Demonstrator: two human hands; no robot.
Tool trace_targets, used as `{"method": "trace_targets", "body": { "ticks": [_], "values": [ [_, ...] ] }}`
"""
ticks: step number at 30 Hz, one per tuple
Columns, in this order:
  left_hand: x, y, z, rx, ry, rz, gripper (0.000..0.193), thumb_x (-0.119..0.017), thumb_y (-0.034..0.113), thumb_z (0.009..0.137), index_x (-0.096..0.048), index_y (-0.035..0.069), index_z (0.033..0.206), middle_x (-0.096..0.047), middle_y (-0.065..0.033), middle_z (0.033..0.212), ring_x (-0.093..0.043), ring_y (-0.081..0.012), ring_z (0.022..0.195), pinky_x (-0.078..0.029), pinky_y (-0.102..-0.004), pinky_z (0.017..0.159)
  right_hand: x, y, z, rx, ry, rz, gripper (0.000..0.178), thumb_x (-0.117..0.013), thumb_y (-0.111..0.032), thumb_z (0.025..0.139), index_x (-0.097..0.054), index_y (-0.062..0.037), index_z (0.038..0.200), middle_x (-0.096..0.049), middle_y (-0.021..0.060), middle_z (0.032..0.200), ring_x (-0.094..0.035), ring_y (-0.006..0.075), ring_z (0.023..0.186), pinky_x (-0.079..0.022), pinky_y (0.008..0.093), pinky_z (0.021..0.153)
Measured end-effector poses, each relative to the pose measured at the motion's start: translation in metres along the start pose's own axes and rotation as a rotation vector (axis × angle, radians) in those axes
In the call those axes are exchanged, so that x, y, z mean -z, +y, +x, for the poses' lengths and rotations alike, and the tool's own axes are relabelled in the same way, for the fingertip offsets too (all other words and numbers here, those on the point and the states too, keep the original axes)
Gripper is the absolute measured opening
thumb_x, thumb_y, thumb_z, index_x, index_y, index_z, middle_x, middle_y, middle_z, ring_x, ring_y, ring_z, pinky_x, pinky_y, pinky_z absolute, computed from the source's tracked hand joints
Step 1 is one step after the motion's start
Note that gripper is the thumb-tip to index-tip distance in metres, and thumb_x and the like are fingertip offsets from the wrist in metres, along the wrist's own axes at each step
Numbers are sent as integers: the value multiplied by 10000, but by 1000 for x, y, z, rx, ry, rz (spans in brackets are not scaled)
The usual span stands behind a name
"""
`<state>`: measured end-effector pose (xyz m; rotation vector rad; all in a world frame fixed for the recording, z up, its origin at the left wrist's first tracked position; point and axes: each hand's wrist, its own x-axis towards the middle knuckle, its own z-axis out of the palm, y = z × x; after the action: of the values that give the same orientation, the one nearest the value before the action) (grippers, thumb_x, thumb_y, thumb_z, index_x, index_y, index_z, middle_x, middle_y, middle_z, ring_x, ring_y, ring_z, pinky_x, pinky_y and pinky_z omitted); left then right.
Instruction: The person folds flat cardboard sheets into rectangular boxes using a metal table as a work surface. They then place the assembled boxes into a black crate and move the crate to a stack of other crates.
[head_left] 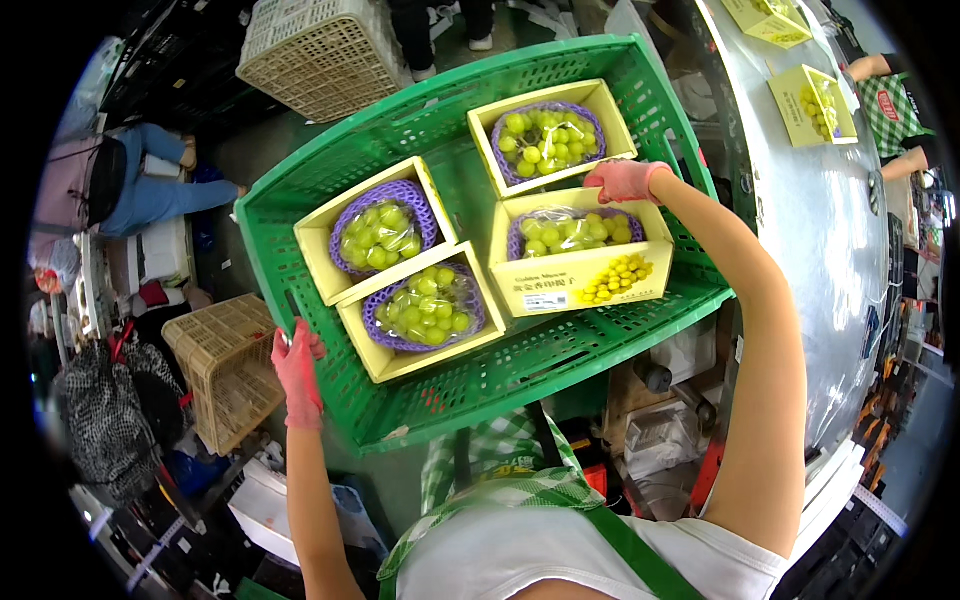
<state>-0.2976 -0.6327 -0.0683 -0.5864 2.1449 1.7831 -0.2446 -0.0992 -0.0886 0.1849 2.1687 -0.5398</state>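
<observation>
A green plastic crate [400, 437] sits in front of me with several yellow cardboard boxes of green grapes in it. My right hand [628, 182], in a pink glove, is closed on the far wall of the near right grape box [585, 287], which tilts so its printed side shows. Behind that one lies another grape box [622, 125]. Two more boxes, one farther [318, 255] and one nearer [372, 350], stand side by side on the left. Each bunch rests in purple foam netting under clear film. My left hand [298, 375], also pink-gloved, is closed on the crate's left rim.
To the right runs a metal table [800, 240] carrying yellow grape boxes [808, 105], with a person in a checked apron [890, 110] beyond it. Beige plastic baskets stand at the back [310, 55] and at left [225, 365]. Another person in jeans [150, 190] bends at far left.
</observation>
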Motion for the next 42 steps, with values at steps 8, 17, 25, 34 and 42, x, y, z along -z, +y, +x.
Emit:
{"method": "trace_targets", "body": {
  "ticks": [8, 17, 25, 34, 42],
  "values": [
    [-4, -1, 1, -12, -44, -110, 118, -606, 115, 872, -495, 85, 894, -446, 39, 628, -415, -52, 528, -340, -208, 471, -65, 30, 0, 377, 498, -174, 234, -509, -63, 805, -552, -131, 1024, -636, 105, 942, -591, 304, 919, -446, 417, 804],
    [-5, -2, -3, -19, -24, -97, 102, -609, 149, 867, -534, 88, 900, -476, 36, 667, -428, -51, 550, -361, -213, 488, -99, -180, 9, 78, 436, 32, 567, -520, -392, 825, -387, -9, 1221, -627, 181, 1004, -602, 329, 941, -466, 404, 814],
    [-8, 9, -8, 21, -75, -124, 103, -604, 146, 870, -533, 83, 911, -478, 38, 673, -429, -51, 567, -374, -212, 520, -141, -174, 23, 268, 691, -51, 392, -508, -238, 820, -487, -29, 1151, -638, 174, 820, -615, 331, 794, -474, 421, 729],
    [-5, 7, -8, 30, -73, -175, 122, -606, 138, 867, -526, 70, 929, -508, 22, 706, -462, -66, 581, -394, -224, 535, -162, -167, -17, 217, 675, 165, 425, -533, -181, 824, -471, -33, 1218, -630, 170, 752, -607, 353, 686, -480, 430, 663],
    [-5, 9, -5, 23, -113, -190, 116, -595, 140, 869, -525, 71, 931, -489, 19, 683, -449, -73, 570, -396, -228, 528, -127, -133, 73, 637, 356, -282, 227, -558, -200, 815, -545, 25, 784, -606, 222, 694, -635, 307, 635, -504, 384, 629]
  ]
}}
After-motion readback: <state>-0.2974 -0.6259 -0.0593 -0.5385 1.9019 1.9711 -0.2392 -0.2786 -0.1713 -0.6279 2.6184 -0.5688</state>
